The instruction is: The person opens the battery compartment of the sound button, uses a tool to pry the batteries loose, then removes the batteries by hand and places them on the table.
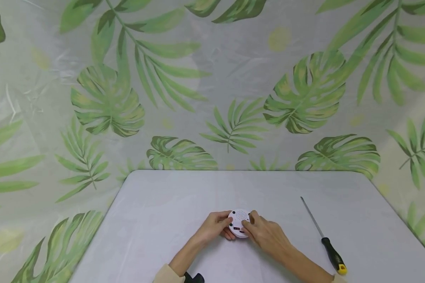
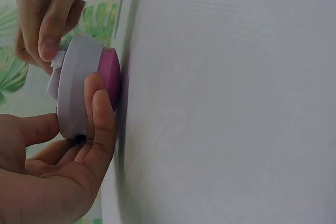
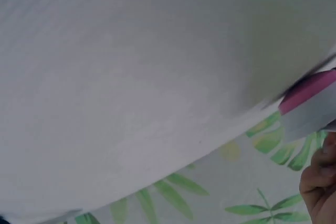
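A round white device (image 1: 239, 216) with a pink underside lies face-down low over the table, its back showing a ring of small holes, dark round feet and a dark slot. My left hand (image 1: 214, 227) grips its left side, thumb at the upper edge and fingers curled around the rim. In the left wrist view, the device (image 2: 79, 85) stands out with its pink part toward the tabletop. My right hand (image 1: 265, 234) is at the right side of the back, thumb and fingertips pinching a small white piece (image 2: 58, 59) that sticks up from it.
A screwdriver (image 1: 331, 251) with a black and yellow handle lies on the white table (image 1: 163, 200) to the right, its shaft pointing away. A black object (image 1: 194, 278) shows by the left sleeve at the near edge. A leaf-patterned curtain (image 1: 233, 78) hangs behind the table.
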Tool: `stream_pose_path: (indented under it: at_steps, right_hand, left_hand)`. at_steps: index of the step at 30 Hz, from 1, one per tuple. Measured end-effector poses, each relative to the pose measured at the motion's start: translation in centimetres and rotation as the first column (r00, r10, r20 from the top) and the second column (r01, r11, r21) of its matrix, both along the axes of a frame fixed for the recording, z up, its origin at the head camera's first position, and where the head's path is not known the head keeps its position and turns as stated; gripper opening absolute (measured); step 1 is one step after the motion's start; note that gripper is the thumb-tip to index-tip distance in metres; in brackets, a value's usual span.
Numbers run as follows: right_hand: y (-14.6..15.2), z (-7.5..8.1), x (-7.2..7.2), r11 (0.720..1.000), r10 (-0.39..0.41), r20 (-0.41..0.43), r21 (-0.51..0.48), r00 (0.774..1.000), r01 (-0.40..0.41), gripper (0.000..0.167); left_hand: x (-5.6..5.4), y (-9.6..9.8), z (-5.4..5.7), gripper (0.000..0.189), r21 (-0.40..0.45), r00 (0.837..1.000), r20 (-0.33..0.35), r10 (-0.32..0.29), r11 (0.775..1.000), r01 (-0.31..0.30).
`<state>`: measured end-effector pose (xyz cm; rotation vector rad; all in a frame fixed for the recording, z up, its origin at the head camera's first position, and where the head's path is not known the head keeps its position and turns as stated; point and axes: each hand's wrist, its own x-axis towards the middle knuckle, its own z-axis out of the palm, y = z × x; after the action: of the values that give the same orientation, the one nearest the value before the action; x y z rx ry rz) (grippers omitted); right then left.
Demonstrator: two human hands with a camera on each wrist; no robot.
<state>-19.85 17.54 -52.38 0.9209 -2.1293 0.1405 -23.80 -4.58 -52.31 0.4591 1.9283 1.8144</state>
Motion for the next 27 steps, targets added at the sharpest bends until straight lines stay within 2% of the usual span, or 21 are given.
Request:
stream_pose_path:
  at_steps: [4, 9, 13, 15, 17, 22, 24, 27]
  right_hand:
    - [-0.2, 0.1, -0.1, 0.999, 0.040, 0.009, -0.027, 0.999, -0.040, 0.050]
    - [-0.4, 0.5, 0.0, 0.997, 0.020, 0.029, -0.077, 0.999, -0.018, 0.050]
    - [-0.5, 1.0, 0.1, 0.992, -0.006, 0.134, -0.126, 0.991, 0.023, 0.017]
    - [-0.6, 1.2, 0.3, 0.987, -0.017, 0.200, -0.151, 0.980, 0.048, 0.005]
    - [-0.7, 1.5, 0.5, 0.982, -0.030, 0.267, -0.172, 0.963, 0.078, 0.010]
    - [-0.7, 2.3, 0.8, 0.974, -0.028, 0.442, -0.191, 0.897, 0.125, 0.010]
    - [-0.5, 2.7, 0.8, 0.976, -0.026, 0.482, -0.178, 0.876, 0.127, 0.013]
    - [-0.1, 3.3, 0.6, 0.981, -0.031, 0.503, -0.149, 0.864, 0.122, 0.015]
  left_hand:
    - [0.0, -0.1, 0.1, 0.044, 0.002, 1.000, -0.006, -0.005, 1.000, 0.005]
    - [0.1, 0.0, 0.3, 0.044, 0.001, 1.000, -0.001, -0.002, 1.000, 0.002]
    - [0.1, 0.1, 0.3, 0.044, -0.006, 1.000, 0.003, -0.007, 1.000, 0.007]
    - [0.1, 0.1, 0.2, 0.044, -0.005, 1.000, 0.002, -0.012, 1.000, 0.012]
    - [0.1, 0.2, 0.1, 0.043, 0.001, 1.000, 0.003, -0.016, 1.000, 0.016]
    - [0.3, 0.2, 0.2, 0.043, 0.006, 1.000, 0.012, -0.017, 1.000, 0.017]
    - [0.3, 0.2, 0.2, 0.043, 0.002, 1.000, 0.020, -0.009, 1.000, 0.009]
    - [0.3, 0.1, 0.2, 0.044, -0.004, 1.000, 0.031, 0.005, 1.000, -0.005]
